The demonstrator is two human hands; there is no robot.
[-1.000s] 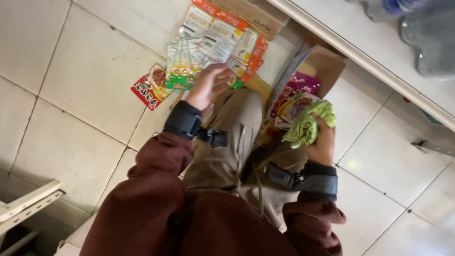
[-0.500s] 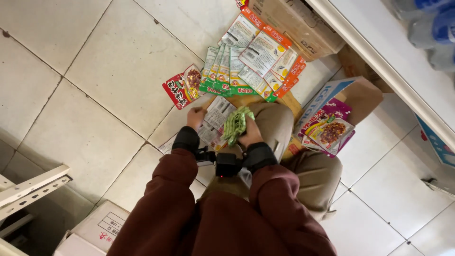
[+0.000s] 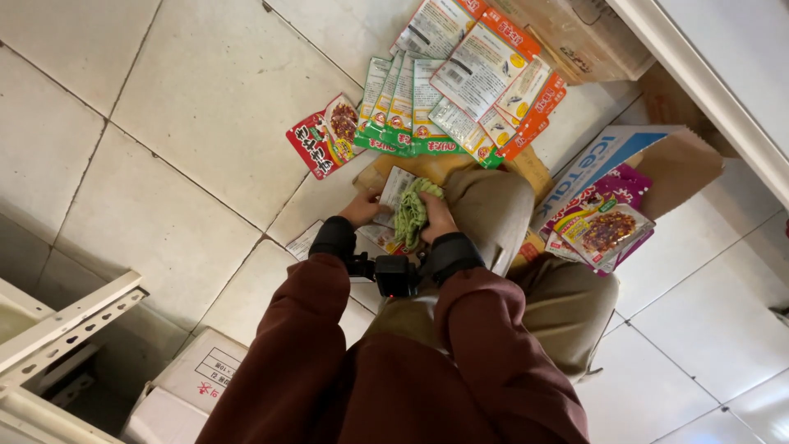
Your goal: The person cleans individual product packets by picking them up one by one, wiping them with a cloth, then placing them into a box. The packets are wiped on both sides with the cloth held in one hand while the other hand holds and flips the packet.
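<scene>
Down at the left edge, a white metal shelf frame [image 3: 70, 321] and a closed white carton [image 3: 197, 382] crowd the tiled floor [image 3: 164, 164], so open room lies mostly toward the upper left tiles. Next comes a red snack packet [image 3: 322, 136] lying alone, just beside a fanned row of green-edged packets [image 3: 399, 111], which overlaps a spread of orange-edged packets [image 3: 485, 70]; these look already laid out in groups by colour.

At the middle, the left hand [image 3: 362, 207] pinches a pale packet [image 3: 393, 191] by its edge, fingers closed on it, above a few more packets resting near the knee. Touching it, the right hand [image 3: 436, 218] is clamped around a bunched green cloth [image 3: 411, 212], held against the packet's face, so this piece seems to be mid-handling and not yet laid down with the others.

Further right, an open cardboard box [image 3: 657, 164] holds purple packets [image 3: 604, 226], seemingly waiting. Beyond it a white shelf edge [image 3: 707, 90] closes off that side.
</scene>
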